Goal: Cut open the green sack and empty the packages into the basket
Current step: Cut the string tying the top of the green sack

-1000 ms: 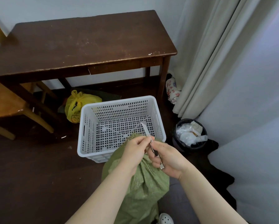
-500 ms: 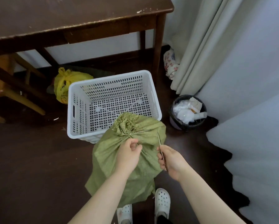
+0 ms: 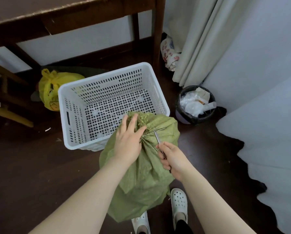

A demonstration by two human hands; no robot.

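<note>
Standing next to this person, so here's the floor situation. White perforated basket (image 3: 107, 105) sits on the dark floor (image 3: 31, 166) in front of the brown wooden table (image 3: 74, 12), and as far as I can see through the holes it's got nothing in it, just the bare dotted bottom. Off to its right, by the curtain (image 3: 200, 39), there's a small round bin (image 3: 194, 105) lined in black and stuffed with clear plastic wrap and some paper scraps. On the other side, under the table, a knotted yellow plastic bag (image 3: 52, 88) with something printed on it, too small for me to read. A crumpled white bag with red print (image 3: 170, 51) is tucked behind the table leg, can't read that either.

Now the green sack (image 3: 141, 174): woven plastic, pale olive, wrinkly all over, standing upright on the floor right against the basket's near edge, with its frayed gathered neck poking over the rim. It's tied off at the neck and looks full. No writing on it that I can make out.

Left hand (image 3: 127, 142) lies on the bunched top, fingers spread loosely around the neck rather than clenched. Right hand (image 3: 172, 157) is closed around a slim metal blade (image 3: 156, 136), its tip pointing up at the tie. White clogs (image 3: 179, 205) show below the sack.
</note>
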